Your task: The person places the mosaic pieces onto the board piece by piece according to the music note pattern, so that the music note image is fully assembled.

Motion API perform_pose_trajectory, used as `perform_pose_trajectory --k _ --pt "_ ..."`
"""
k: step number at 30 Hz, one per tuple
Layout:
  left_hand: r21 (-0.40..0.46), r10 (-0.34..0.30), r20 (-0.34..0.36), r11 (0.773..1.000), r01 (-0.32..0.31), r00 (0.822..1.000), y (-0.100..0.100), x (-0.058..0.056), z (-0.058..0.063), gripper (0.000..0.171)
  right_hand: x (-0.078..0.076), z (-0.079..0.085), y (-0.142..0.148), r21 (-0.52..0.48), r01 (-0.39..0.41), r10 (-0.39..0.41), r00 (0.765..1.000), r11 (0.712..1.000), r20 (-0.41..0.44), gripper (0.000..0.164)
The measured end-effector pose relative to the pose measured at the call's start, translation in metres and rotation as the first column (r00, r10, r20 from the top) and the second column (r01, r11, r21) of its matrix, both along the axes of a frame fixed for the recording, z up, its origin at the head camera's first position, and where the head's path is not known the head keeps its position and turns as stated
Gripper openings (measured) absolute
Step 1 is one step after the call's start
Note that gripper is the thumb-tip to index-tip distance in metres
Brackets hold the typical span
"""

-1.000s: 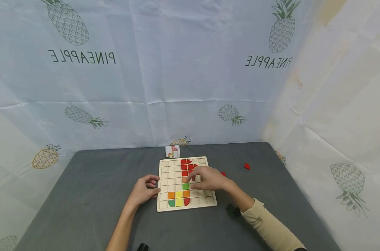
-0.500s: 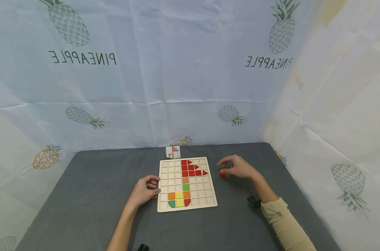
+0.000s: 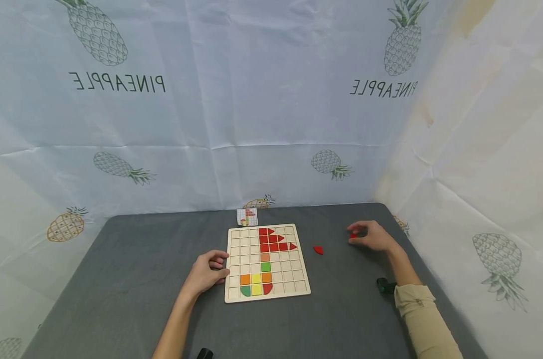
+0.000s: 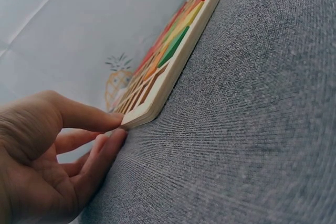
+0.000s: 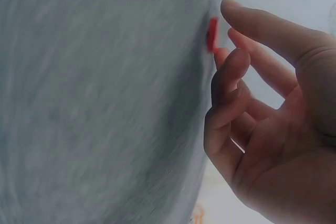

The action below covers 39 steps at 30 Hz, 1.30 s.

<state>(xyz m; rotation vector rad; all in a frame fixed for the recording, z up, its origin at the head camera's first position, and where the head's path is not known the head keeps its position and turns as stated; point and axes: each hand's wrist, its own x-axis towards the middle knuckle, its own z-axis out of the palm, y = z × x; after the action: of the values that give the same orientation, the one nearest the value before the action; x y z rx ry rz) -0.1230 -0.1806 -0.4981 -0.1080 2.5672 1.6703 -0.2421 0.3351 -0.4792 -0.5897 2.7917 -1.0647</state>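
In the head view my left hand (image 3: 205, 271) is at the left edge of a pale wooden grid board (image 3: 289, 286). The left wrist view has its thumb and a curled finger pinching the board's edge near a corner. My right hand (image 3: 373, 236) is low over the table, right of the board. Thumb and forefinger are apart around a small red piece (image 3: 353, 235). In the right wrist view this red piece (image 5: 212, 34) rests on the cloth beside the fingertips. Red, orange, green and yellow pieces (image 3: 256, 284) fill some of the board's cells.
A loose red quarter-round piece (image 3: 318, 250) lies between board and right hand. Behind the board is a small printed pattern card (image 3: 247, 217). Grey cloth covers the table (image 3: 132, 289), and a pineapple-print curtain (image 3: 271, 109) rises beyond its back edge.
My right hand has left the board, passed the nearer loose red piece and come to the farther one on the right. A red triangle at the row's end is uncovered. My left hand stays put.
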Motion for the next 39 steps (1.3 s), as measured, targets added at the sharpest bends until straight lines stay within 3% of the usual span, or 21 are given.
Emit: perform_pose_trajectory --k 15,25,31,39 --pt "-0.007 0.003 0.002 1.000 -0.003 1.000 -0.001 -0.002 0.000 0.042 -0.005 -0.005 0.006 0.054 0.088 -0.091 0.995 0.995 0.050 0.025" --pt "-0.026 0.025 0.013 0.999 -0.024 1.000 0.001 -0.003 -0.001 0.041 -0.003 -0.006 -0.003 0.120 0.052 -0.055 0.998 0.991 0.024 0.024" --pt "-0.024 0.014 0.007 1.000 -0.014 1.000 0.001 -0.002 -0.001 0.042 -0.001 -0.007 -0.016 0.083 0.030 -0.031 0.999 0.996 0.019 0.026" --pt "-0.017 0.011 0.008 1.000 -0.011 1.000 0.001 -0.001 -0.001 0.043 0.007 0.002 -0.058 0.025 -0.029 0.029 0.999 0.999 0.020 0.026"
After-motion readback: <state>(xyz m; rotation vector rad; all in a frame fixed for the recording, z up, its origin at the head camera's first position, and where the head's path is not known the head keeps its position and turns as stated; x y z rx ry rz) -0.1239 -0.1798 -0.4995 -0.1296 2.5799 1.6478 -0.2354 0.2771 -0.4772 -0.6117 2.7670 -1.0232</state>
